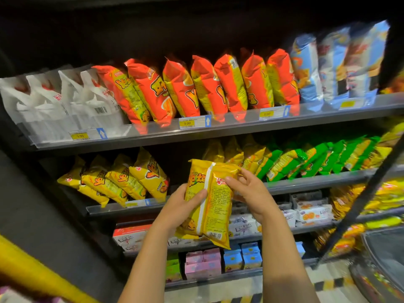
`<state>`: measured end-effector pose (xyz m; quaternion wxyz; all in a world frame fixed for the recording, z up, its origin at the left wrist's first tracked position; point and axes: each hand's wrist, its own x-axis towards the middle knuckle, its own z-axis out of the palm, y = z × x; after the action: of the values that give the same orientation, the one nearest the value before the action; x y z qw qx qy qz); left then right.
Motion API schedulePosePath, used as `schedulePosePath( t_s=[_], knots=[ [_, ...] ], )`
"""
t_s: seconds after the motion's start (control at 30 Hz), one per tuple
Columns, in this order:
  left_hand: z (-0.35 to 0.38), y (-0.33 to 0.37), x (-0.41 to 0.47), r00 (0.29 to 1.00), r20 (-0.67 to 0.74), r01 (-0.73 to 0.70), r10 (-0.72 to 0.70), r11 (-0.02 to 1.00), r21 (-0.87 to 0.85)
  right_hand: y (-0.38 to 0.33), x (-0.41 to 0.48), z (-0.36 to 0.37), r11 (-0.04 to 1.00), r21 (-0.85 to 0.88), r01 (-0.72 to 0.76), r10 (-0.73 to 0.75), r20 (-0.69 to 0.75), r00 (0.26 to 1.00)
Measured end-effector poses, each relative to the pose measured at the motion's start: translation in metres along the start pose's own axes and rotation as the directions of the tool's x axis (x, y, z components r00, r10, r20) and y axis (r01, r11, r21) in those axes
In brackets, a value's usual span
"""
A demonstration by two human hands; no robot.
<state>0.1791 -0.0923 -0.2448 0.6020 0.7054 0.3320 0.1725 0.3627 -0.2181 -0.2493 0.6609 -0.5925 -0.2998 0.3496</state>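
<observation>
I hold a yellow snack bag (215, 200) upright in front of a shop shelf, its back seam and printed text facing me. My left hand (181, 206) grips its left edge, thumb across the front. At the bag's upper right edge, my right hand (247, 189) curls its fingers round the pack. The bag hangs before a gap in the second shelf (196, 203), between a row of matching yellow bags (122, 178) on the left and more yellow bags (236, 154) behind on the right.
The top shelf (218, 130) carries white bags (65, 101), orange bags (196, 88) and blue bags (334, 64). Green bags (317, 158) fill the second shelf's right. Lower shelves hold small boxes (218, 261). A dark slanted bar (360, 204) crosses the right side.
</observation>
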Motion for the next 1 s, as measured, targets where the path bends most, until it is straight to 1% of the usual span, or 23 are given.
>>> schedulePosePath(
  t_s=[0.1, 0.17, 0.23, 0.43, 0.53, 0.6, 0.63, 0.67, 0.7, 0.77, 0.83, 0.93, 1.0],
  knots=[
    [0.018, 0.0, -0.013, 0.997, -0.079, -0.012, 0.001, 0.991, -0.133, 0.009, -0.016, 0.002, 0.998, 0.056, -0.033, 0.037, -0.077, 0.996],
    [0.027, 0.001, -0.021, 0.994, -0.11, -0.015, -0.004, 0.985, -0.17, 0.016, -0.027, 0.006, 0.998, 0.034, -0.052, 0.054, -0.071, 0.996],
    [0.032, 0.002, -0.027, 0.994, -0.113, -0.029, 0.008, 0.982, -0.186, 0.022, -0.037, 0.012, 0.996, 0.014, -0.084, 0.084, -0.035, 0.996],
    [0.039, 0.005, -0.037, 0.989, -0.144, -0.002, -0.021, 0.987, -0.161, 0.022, -0.051, 0.029, 0.992, 0.052, -0.118, 0.12, -0.041, 0.992],
    [0.042, 0.011, -0.043, 0.988, -0.155, -0.01, -0.009, 0.993, -0.117, 0.014, -0.061, 0.034, 0.997, -0.047, -0.069, 0.066, -0.064, 0.996],
    [0.041, 0.02, -0.049, 0.994, -0.105, 0.008, -0.019, 0.995, -0.099, 0.015, -0.065, 0.033, 0.998, -0.056, -0.039, 0.033, -0.1, 0.994],
    [0.039, 0.025, -0.052, 0.997, -0.051, 0.044, -0.05, 0.992, -0.115, 0.016, -0.068, 0.031, 0.999, -0.012, -0.045, 0.044, -0.119, 0.992],
    [0.036, 0.03, -0.053, 0.997, 0.007, 0.082, -0.081, 0.986, -0.147, 0.018, -0.069, 0.029, 0.995, 0.067, -0.069, 0.077, -0.124, 0.989],
    [0.032, 0.035, -0.054, 0.994, 0.034, 0.11, -0.105, 0.975, -0.194, 0.02, -0.07, 0.025, 0.981, 0.162, -0.111, 0.13, -0.115, 0.985],
    [0.022, 0.041, -0.055, 0.983, -0.022, 0.162, -0.181, 0.92, -0.356, 0.023, -0.073, 0.019, 0.906, 0.367, -0.21, 0.253, -0.072, 0.965],
    [0.013, 0.042, -0.053, 0.969, -0.054, 0.184, -0.241, 0.85, -0.493, 0.026, -0.075, 0.015, 0.822, 0.504, -0.265, 0.31, -0.006, 0.951],
    [0.009, 0.045, -0.056, 0.963, -0.056, 0.188, -0.262, 0.81, -0.555, 0.03, -0.073, 0.012, 0.73, 0.621, -0.285, 0.314, 0.065, 0.947],
    [0.01, 0.046, -0.056, 0.965, -0.049, 0.189, -0.258, 0.812, -0.552, 0.031, -0.071, 0.01, 0.728, 0.624, -0.283, 0.316, 0.06, 0.947]
  ],
)
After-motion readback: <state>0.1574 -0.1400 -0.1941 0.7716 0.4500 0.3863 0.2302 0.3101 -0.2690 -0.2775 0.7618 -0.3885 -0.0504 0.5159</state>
